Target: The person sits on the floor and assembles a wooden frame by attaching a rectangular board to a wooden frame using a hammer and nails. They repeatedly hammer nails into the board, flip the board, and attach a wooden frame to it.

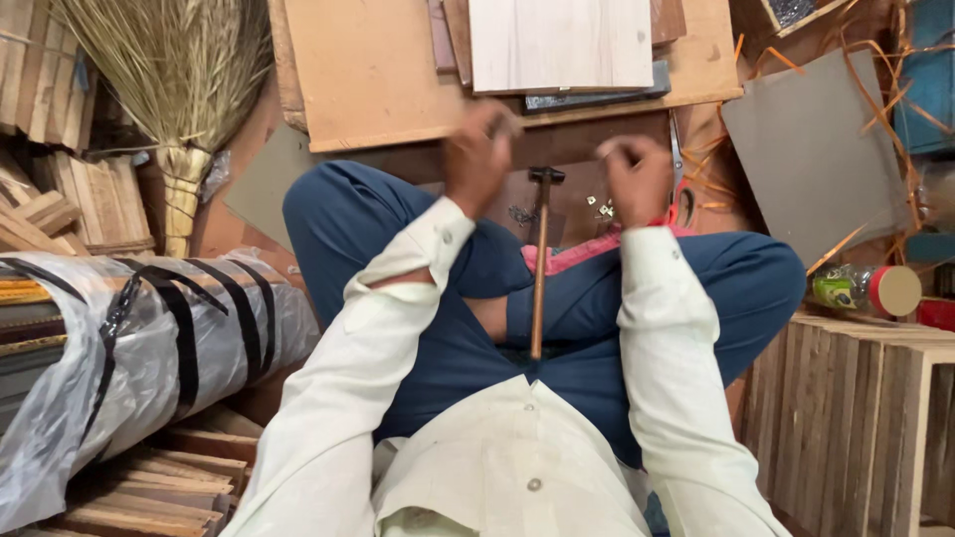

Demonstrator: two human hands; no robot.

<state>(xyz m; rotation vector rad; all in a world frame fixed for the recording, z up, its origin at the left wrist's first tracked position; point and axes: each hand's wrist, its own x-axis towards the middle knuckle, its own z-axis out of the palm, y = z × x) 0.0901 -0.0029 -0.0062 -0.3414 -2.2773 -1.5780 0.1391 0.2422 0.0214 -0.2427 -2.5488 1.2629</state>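
Observation:
I sit cross-legged on the floor in blue trousers. My left hand [477, 159] is closed near the edge of a tan plywood board [368, 70]; what it pinches is blurred. My right hand [637, 177] is also closed, apart from the board, above a scatter of small metal nails [601, 207]. A hammer [540, 261] with a wooden handle lies between my legs, head pointing away from me, untouched. A pale wooden panel [560, 42] rests on the plywood board.
A straw broom [179, 89] leans at the far left beside stacked wooden slats [40, 80]. A plastic-wrapped bundle [129, 348] lies at my left. Wooden crates [865, 418] stand at right, with a plastic bottle [863, 288], a grey sheet [811, 149] and orange straps [875, 80].

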